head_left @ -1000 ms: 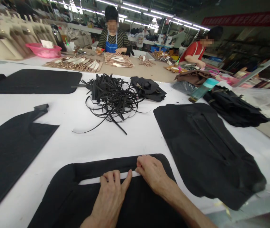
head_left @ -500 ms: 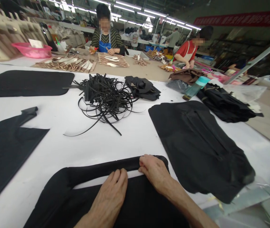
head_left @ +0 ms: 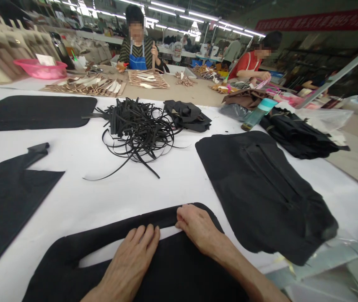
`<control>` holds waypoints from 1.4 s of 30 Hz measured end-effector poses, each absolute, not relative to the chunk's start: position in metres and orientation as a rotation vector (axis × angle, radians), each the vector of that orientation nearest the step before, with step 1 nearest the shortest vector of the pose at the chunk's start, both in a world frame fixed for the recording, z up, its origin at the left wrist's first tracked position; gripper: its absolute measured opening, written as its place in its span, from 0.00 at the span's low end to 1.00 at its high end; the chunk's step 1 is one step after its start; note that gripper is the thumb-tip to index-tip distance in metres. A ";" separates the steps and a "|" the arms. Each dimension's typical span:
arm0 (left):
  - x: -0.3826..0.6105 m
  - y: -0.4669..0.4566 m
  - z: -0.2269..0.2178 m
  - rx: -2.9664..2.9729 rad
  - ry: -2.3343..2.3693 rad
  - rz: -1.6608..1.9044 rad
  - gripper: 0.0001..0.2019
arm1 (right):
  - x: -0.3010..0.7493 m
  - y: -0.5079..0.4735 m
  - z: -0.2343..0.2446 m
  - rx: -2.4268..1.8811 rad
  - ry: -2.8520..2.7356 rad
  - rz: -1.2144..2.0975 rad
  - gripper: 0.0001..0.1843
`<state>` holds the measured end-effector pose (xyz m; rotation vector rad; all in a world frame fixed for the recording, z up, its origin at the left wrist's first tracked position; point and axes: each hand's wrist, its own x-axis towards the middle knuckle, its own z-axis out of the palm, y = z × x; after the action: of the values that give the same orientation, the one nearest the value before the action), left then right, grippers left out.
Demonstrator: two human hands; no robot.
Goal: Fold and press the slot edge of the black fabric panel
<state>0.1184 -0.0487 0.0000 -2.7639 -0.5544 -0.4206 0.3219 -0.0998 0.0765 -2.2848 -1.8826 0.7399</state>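
Black slotted panel (head_left: 179,268), one: round-cornered, flat beneath both your hands, its body below the fingers and its narrow border strip (head_left: 112,231) at the fingertips. Coated cloth or thin leather; the view is too soft to settle which.

Long slot (head_left: 99,253), between strip and body, white tabletop (head_left: 128,188) showing through: runs leftward from your right thumb and passes under your left fingers.

Right hand (head_left: 196,224): fingers curled over the border strip, thumb drawn to them, pinching it at the slot's right end, likely to control that edge.

Left hand (head_left: 135,251): palm down, fingers lightly bent across the slot, grasping nothing; probably weighting the panel against sliding.

Right of your right fingers, apart: black panel with a long framed inset (head_left: 260,188).

Beyond both sets of fingertips: tangle of black strips (head_left: 138,126), folded black pieces (head_left: 187,116) beside it; apparently sorted by kind.

Left of your left fingers, well apart: notched black piece (head_left: 12,197); beyond it, rounded black panel (head_left: 34,113).

Far beyond your right fingers: turquoise-lidded bottle (head_left: 259,113), just beside bundled black pieces (head_left: 298,134).

Farthest ahead: co-worker in a blue apron (head_left: 138,58).
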 end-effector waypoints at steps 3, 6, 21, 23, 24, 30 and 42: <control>0.123 -0.054 0.003 -2.745 -0.563 -0.490 0.22 | 0.319 -0.097 0.074 -2.316 -1.888 0.709 0.04; 0.132 -0.060 0.004 -2.716 -0.553 -0.527 0.20 | 0.320 -0.096 0.068 -2.326 -1.887 0.640 0.03; 0.163 -0.074 0.010 -2.641 -0.752 -0.049 0.28 | 0.334 -0.086 0.080 -2.543 -1.704 0.682 0.04; 0.168 -0.075 0.015 -2.647 -0.762 0.081 0.29 | 0.337 -0.087 0.076 -2.516 -1.693 0.680 0.04; 0.169 -0.075 0.017 -2.650 -0.767 0.118 0.29 | 0.339 -0.089 0.074 -2.491 -1.690 0.680 0.04; 0.173 -0.074 0.026 -2.717 -0.835 0.193 0.31 | 0.357 -0.101 0.070 -2.234 -1.656 0.799 0.06; 0.157 -0.064 0.010 -2.755 -0.722 -0.186 0.27 | 0.342 -0.093 0.066 -2.409 -1.633 0.718 0.05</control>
<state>0.1572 -0.0637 0.0103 -2.7552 -0.7220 -0.1862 0.3422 -0.0929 0.0662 -2.4093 -1.6325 0.7178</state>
